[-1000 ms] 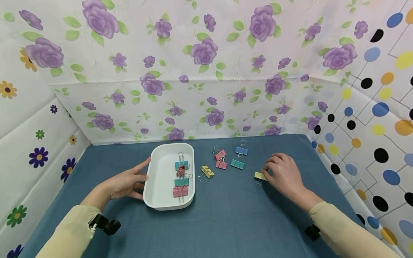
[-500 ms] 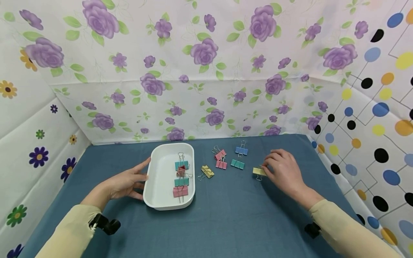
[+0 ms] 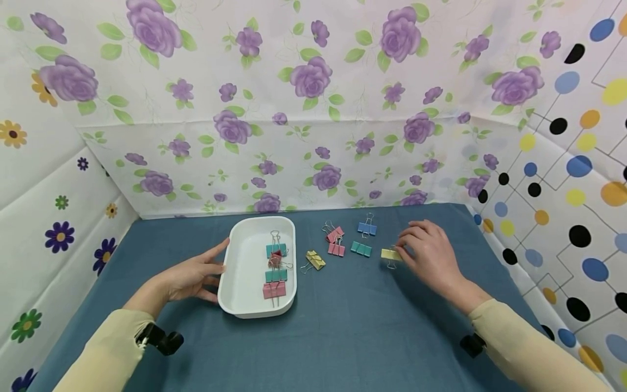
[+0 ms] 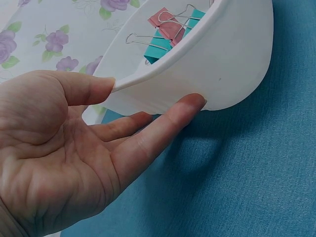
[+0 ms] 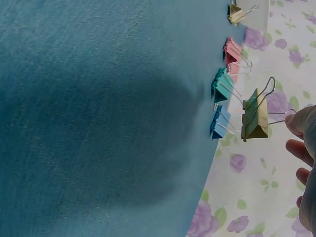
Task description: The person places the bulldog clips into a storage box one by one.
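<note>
My right hand pinches a yellow binder clip by one wire handle, above the blue cloth. In the right wrist view the clip hangs from thumb and fingertips, its other handle free. My left hand touches the left side of a white tray; in the left wrist view its fairly straight fingers rest against the wall and rim. Inside the tray, along its right side, lie teal clips and red-pink clips.
Between the tray and my right hand lie a yellow clip, two pink clips, a teal clip and a blue clip. Patterned fabric walls enclose the blue cloth at the back and sides.
My right hand has lifted slightly and shifted a little left with the yellow binder clip, which has turned to show its broad side. The left hand and tray stay put.
</note>
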{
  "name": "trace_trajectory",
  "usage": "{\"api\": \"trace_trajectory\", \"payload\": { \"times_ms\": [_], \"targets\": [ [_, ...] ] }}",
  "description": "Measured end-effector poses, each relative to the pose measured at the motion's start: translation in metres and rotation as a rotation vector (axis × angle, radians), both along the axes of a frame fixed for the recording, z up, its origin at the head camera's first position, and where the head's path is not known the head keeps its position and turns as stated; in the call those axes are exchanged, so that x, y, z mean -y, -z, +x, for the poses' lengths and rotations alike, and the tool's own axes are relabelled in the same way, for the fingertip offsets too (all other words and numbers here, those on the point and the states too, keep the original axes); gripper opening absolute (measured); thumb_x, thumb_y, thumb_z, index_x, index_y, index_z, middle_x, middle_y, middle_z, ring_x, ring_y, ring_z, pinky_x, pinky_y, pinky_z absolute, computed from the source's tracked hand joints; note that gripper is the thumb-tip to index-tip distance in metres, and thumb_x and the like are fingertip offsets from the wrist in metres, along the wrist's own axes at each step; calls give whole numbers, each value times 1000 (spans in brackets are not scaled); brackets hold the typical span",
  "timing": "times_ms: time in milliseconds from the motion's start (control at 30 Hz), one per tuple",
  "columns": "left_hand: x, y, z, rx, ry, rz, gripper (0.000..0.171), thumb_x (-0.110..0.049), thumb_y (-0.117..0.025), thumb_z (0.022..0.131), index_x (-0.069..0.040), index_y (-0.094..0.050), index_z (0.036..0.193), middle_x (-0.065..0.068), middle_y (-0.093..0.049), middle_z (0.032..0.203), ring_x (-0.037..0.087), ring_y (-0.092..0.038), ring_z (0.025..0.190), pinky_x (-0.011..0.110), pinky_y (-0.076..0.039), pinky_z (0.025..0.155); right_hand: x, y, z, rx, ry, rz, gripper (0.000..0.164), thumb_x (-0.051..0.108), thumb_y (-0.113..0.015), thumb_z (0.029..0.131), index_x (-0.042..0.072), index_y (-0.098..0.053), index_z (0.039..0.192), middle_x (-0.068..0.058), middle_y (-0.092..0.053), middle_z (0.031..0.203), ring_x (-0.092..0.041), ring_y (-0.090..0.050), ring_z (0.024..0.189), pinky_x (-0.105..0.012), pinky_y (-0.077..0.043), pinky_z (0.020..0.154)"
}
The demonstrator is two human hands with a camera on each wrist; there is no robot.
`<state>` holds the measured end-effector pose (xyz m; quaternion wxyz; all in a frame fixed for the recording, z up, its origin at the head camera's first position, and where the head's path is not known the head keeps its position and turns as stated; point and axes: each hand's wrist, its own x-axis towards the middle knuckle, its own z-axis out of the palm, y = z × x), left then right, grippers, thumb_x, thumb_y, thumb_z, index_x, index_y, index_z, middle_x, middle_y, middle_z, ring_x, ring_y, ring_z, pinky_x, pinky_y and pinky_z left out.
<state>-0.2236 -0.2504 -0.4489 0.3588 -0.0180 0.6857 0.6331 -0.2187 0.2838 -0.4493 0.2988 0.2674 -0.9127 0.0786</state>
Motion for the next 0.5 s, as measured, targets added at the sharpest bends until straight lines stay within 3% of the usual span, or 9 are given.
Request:
{"api": "trace_trajectory", "payload": {
  "times_ms": [500],
  "targets": [
    [-1, -2, 1, 4, 6, 6, 69, -20, -45, 100, -51, -2, 145, 21, -15, 149, 42, -48, 115, 57, -48, 77, 6, -17, -4, -28, -32, -39, 9, 22, -76, 77, 16, -72, 83, -2, -66, 96, -27, -48, 115, -49, -29, 102]
  ]
}}
